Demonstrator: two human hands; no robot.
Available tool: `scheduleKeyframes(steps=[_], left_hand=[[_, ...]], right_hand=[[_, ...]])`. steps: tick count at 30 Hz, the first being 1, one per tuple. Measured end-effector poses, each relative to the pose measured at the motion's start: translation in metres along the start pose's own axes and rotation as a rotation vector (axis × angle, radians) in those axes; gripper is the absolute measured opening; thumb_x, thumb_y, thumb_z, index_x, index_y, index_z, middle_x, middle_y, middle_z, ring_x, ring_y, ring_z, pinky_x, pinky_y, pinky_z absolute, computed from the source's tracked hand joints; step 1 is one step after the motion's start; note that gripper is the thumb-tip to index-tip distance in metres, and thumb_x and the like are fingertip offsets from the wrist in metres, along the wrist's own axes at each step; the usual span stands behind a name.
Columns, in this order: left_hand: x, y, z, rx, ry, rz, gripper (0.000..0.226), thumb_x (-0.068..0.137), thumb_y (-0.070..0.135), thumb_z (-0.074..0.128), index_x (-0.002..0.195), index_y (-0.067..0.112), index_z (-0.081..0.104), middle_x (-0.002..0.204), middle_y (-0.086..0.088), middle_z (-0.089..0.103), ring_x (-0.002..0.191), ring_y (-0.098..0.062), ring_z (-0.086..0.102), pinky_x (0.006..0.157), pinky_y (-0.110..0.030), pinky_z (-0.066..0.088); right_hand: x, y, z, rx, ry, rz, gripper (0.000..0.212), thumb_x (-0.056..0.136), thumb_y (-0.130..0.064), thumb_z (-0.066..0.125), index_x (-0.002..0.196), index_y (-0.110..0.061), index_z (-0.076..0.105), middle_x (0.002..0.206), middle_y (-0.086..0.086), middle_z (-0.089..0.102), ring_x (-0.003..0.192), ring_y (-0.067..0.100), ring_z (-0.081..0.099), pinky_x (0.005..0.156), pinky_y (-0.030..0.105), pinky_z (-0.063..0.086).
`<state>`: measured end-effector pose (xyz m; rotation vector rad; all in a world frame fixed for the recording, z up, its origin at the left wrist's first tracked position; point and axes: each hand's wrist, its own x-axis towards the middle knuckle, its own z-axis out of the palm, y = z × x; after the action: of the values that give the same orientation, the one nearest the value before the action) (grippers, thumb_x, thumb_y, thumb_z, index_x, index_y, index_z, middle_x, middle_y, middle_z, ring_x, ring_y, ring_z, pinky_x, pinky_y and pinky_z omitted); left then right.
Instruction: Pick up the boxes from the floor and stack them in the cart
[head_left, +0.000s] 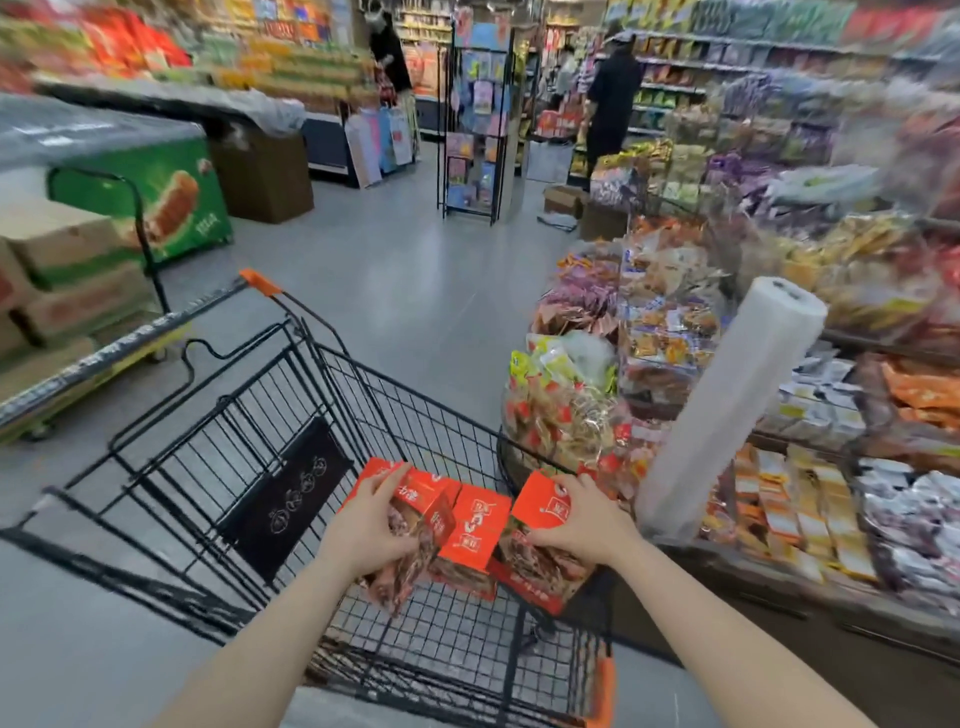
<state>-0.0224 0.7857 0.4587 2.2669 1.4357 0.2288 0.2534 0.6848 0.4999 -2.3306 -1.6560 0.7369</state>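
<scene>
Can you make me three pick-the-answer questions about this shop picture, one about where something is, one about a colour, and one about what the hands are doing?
1. Where are the boxes?
A. over the cart
B. on the floor
C. on a shelf

2. What colour are the box tops?
A. blue
B. orange-red
C. white

3. What are the hands doing?
A. hanging free
B. pushing the cart handle
C. each gripping a box

Answers:
1. A, the boxes sit above the cart's wire basket, held there by the hands.
2. B, the tops are bright orange-red with white print.
3. C, the left hand curls round the left box and the right hand grips the right box, with a third box between them.
</scene>
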Motion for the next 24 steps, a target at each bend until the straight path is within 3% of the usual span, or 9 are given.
scheduleKeyframes(steps=[4, 8, 12, 24], left_hand=[[0.036, -0.049, -0.009, 0.016, -0.068, 0.045, 0.101, 0.071, 0.056, 0.069, 0.148, 0.041, 0.006, 0.150, -0.004, 0.027, 0.101, -0.012, 0.057, 0.075, -0.023, 0.048], [0.066, -0.099, -0.017, 0.055, -0.150, 0.089, 0.103, 0.070, 0.054, 0.069, 0.146, 0.047, 0.001, 0.149, -0.002, 0.027, 0.110, -0.015, 0.054, 0.078, -0.026, 0.051], [0.092, -0.140, -0.014, 0.084, -0.250, 0.122, 0.104, 0.067, 0.057, 0.068, 0.147, 0.045, 0.001, 0.143, 0.002, 0.032, 0.107, -0.015, 0.054, 0.080, -0.031, 0.053], [0.117, -0.176, 0.052, 0.189, -0.546, 0.201, 0.104, 0.068, 0.052, 0.067, 0.148, 0.041, 0.002, 0.144, -0.003, 0.030, 0.119, -0.025, 0.049, 0.088, -0.037, 0.050]], right_hand=[[0.032, -0.030, 0.026, 0.025, -0.017, 0.071, 0.103, 0.059, -0.070, 0.071, 0.142, -0.027, 0.029, 0.134, -0.004, 0.037, 0.120, 0.018, 0.048, 0.092, 0.037, 0.046], [0.053, -0.062, 0.055, 0.031, -0.025, 0.143, 0.101, 0.058, -0.069, 0.072, 0.140, -0.028, 0.031, 0.126, -0.006, 0.039, 0.116, 0.018, 0.050, 0.090, 0.037, 0.046], [0.063, -0.082, 0.084, 0.074, -0.044, 0.203, 0.096, 0.059, -0.069, 0.072, 0.137, -0.031, 0.031, 0.119, -0.009, 0.040, 0.114, 0.015, 0.049, 0.086, 0.038, 0.044], [0.065, -0.041, 0.152, 0.029, -0.191, 0.286, 0.104, 0.051, -0.077, 0.066, 0.136, -0.030, 0.030, 0.119, -0.010, 0.040, 0.111, 0.011, 0.050, 0.088, 0.033, 0.049]])
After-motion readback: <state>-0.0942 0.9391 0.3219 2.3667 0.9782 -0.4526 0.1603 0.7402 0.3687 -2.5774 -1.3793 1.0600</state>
